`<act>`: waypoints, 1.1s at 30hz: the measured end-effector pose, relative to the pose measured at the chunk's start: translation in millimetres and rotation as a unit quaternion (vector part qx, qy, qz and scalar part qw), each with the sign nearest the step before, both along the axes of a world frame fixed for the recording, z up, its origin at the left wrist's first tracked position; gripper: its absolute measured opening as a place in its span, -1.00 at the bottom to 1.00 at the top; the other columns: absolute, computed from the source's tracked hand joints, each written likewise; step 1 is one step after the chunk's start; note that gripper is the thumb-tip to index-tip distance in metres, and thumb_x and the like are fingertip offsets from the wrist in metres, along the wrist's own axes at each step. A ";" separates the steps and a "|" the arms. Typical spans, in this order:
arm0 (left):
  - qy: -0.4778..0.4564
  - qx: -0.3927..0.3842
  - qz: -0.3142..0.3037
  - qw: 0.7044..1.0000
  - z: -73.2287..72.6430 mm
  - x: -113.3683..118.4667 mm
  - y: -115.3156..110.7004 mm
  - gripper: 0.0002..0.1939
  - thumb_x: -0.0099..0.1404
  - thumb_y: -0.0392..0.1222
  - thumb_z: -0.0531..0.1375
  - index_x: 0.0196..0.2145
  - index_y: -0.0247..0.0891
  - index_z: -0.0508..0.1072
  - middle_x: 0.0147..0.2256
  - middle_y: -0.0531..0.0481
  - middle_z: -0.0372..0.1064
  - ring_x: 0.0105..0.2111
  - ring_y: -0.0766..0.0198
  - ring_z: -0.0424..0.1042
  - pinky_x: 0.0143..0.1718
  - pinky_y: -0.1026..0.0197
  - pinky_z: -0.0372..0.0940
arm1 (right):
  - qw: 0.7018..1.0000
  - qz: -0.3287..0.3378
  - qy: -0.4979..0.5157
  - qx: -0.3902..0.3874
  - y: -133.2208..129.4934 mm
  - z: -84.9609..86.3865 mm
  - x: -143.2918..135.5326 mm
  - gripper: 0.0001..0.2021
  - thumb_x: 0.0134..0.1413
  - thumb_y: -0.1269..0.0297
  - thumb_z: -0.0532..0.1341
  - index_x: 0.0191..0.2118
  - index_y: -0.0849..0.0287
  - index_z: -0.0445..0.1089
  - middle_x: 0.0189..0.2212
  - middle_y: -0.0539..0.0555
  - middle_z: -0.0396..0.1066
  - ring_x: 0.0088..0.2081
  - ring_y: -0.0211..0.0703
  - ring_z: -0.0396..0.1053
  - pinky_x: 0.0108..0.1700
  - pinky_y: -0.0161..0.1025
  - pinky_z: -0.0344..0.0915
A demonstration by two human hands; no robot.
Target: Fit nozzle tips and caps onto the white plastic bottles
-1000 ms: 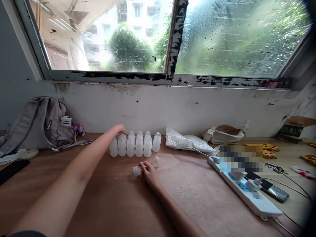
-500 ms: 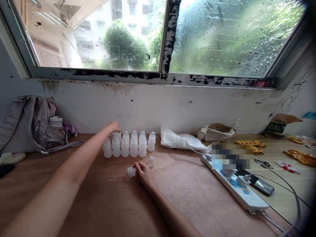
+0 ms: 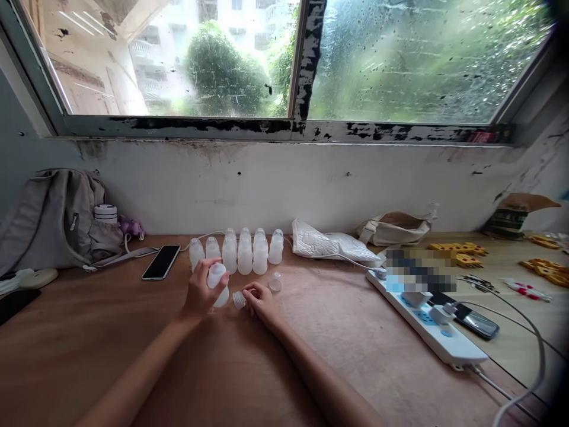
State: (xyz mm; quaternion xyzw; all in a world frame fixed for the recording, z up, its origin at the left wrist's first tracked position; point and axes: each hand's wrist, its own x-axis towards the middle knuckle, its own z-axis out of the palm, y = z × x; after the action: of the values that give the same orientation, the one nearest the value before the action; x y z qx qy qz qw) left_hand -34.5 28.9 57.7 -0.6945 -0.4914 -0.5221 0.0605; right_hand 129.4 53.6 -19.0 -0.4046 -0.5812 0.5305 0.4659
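My left hand point(image 3: 202, 290) is wrapped round a frosted white baby bottle point(image 3: 219, 296), lifted off the table in front of the row. The bottle is tilted, its rounded end facing up. Between the fingers of my right hand point(image 3: 262, 303) is a clear ribbed screw ring point(image 3: 239, 300), close to the right side of that bottle. A clear domed cap point(image 3: 275, 281) lies on the table just beyond my right hand. Behind both hands stands a row of several similar frosted bottles point(image 3: 245, 255), upright and with clear tops.
A phone point(image 3: 161, 262) lies left of the row, near a grey backpack point(image 3: 57, 219). To the right are a silvery padded pouch point(image 3: 333, 242), a beige bag point(image 3: 395, 228) and a white power strip point(image 3: 444, 338) with cables. Yellow plastic parts point(image 3: 540, 267) lie farther right.
My left hand has come back from the left end of the row, now with a bottle in it beside my right hand. The phone has come into view from behind my arm.
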 end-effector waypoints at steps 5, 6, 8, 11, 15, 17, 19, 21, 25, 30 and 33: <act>-0.045 -0.084 -0.022 0.995 -40.7 -4.6 -7.0 -0.69 0.12 -0.05 0.13 -0.19 -0.18 0.22 -0.25 -0.01 0.30 -0.31 0.25 0.33 -0.22 0.20 0.25 | 1.000 -0.001 0.016 -0.009 0.1 -0.6 -0.7 -0.79 -0.13 0.18 0.17 -0.38 0.23 0.27 -0.75 -0.16 0.22 -0.78 -0.41 0.13 -0.79 -0.49 0.05; -0.055 -0.098 -0.028 0.993 -44.4 -5.1 -7.0 -0.69 0.12 -0.05 0.12 -0.18 -0.17 0.21 -0.24 -0.02 0.30 -0.30 0.25 0.34 -0.21 0.19 0.24 | 1.000 -0.001 0.020 -0.013 0.3 -0.7 -1.1 -0.78 -0.14 0.19 0.18 -0.38 0.24 0.27 -0.74 -0.15 0.23 -0.78 -0.40 0.15 -0.79 -0.48 0.06; -0.080 -0.132 -0.045 0.987 -50.3 -4.6 -6.7 -0.61 0.11 -0.05 0.13 -0.12 -0.17 0.16 -0.21 -0.04 0.29 -0.28 0.25 0.35 -0.21 0.19 0.25 | 0.999 -0.002 0.031 -0.021 1.2 -0.9 -1.7 -0.78 -0.16 0.19 0.18 -0.40 0.25 0.28 -0.72 -0.12 0.25 -0.76 -0.38 0.19 -0.79 -0.47 0.09; -0.093 -0.191 -0.081 0.974 -59.9 -1.8 -4.6 -0.40 0.01 -0.07 0.21 -0.04 -0.19 0.05 -0.19 -0.07 0.27 -0.25 0.21 0.35 -0.23 0.17 0.26 | 0.998 -0.016 0.057 -0.029 3.0 -1.0 -1.8 -0.76 -0.19 0.15 0.20 -0.45 0.24 0.27 -0.71 -0.11 0.26 -0.73 -0.37 0.21 -0.75 -0.43 0.16; -0.104 -0.220 -0.088 0.966 -72.5 -0.9 1.1 -0.43 -0.06 -0.18 0.23 -0.12 -0.20 0.05 -0.23 -0.06 0.26 -0.27 0.20 0.35 -0.23 0.12 0.26 | 0.991 -0.056 0.112 -0.042 5.1 -1.3 0.3 -0.72 -0.22 0.10 0.22 -0.45 0.23 0.26 -0.67 -0.09 0.27 -0.69 -0.37 0.24 -0.71 -0.43 0.20; -0.115 -0.213 -0.081 0.967 -75.1 -2.7 3.1 -0.46 -0.05 -0.19 0.22 -0.13 -0.21 0.06 -0.23 -0.06 0.24 -0.27 0.21 0.34 -0.22 0.12 0.25 | 0.986 -0.071 0.143 -0.056 5.7 -1.0 2.2 -0.69 -0.23 0.09 0.24 -0.43 0.23 0.27 -0.65 -0.08 0.28 -0.67 -0.37 0.25 -0.68 -0.42 0.22; -0.111 -0.197 -0.071 0.972 -74.2 -4.7 3.3 -0.49 -0.03 -0.15 0.22 -0.14 -0.21 0.10 -0.21 -0.07 0.23 -0.23 0.20 0.32 -0.19 0.11 0.23 | 0.979 -0.082 0.170 -0.072 6.2 -0.2 4.5 -0.67 -0.25 0.07 0.25 -0.42 0.23 0.27 -0.64 -0.08 0.28 -0.66 -0.38 0.25 -0.66 -0.42 0.23; -0.088 -0.183 -0.066 0.977 -71.0 -5.7 1.9 -0.52 -0.01 -0.08 0.22 -0.15 -0.20 0.17 -0.21 -0.07 0.23 -0.21 0.18 0.31 -0.15 0.11 0.21 | 0.973 -0.089 0.191 -0.089 7.2 0.8 6.9 -0.65 -0.27 0.05 0.27 -0.44 0.23 0.26 -0.64 -0.07 0.28 -0.67 -0.38 0.24 -0.67 -0.42 0.21; -0.050 -0.200 -0.071 0.976 -64.6 -3.8 -3.4 -0.45 -0.05 0.01 0.25 -0.10 -0.14 0.21 -0.23 -0.04 0.30 -0.22 0.16 0.35 -0.19 0.14 0.24 | 0.966 -0.098 0.212 -0.114 10.0 2.1 11.2 -0.61 -0.31 -0.02 0.27 -0.52 0.22 0.22 -0.68 -0.07 0.25 -0.71 -0.40 0.21 -0.72 -0.43 0.15; -0.027 -0.249 -0.097 0.963 -59.7 -0.8 -8.8 -0.60 -0.01 0.01 0.21 -0.21 -0.13 0.28 -0.25 0.01 0.36 -0.25 0.18 0.37 -0.26 0.18 0.27 | 0.965 -0.104 0.210 -0.117 9.7 0.7 12.0 -0.59 -0.27 -0.07 0.24 -0.55 0.21 0.18 -0.71 -0.08 0.24 -0.74 -0.40 0.19 -0.75 -0.45 0.10; -0.028 -0.248 -0.105 0.963 -57.5 -0.7 -9.7 -0.66 0.02 -0.02 0.19 -0.24 -0.15 0.30 -0.25 0.01 0.37 -0.25 0.20 0.37 -0.27 0.20 0.27 | 0.967 -0.110 0.203 -0.105 6.3 0.4 10.1 -0.61 -0.25 -0.05 0.23 -0.55 0.21 0.20 -0.70 -0.07 0.27 -0.74 -0.41 0.19 -0.76 -0.46 0.08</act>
State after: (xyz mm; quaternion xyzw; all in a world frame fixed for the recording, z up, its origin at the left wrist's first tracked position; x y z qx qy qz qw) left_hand -35.2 19.2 0.2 -0.7203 -0.5312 -0.4070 -0.1825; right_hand 139.4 59.9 -18.6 -0.3962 -0.3676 0.6049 0.5848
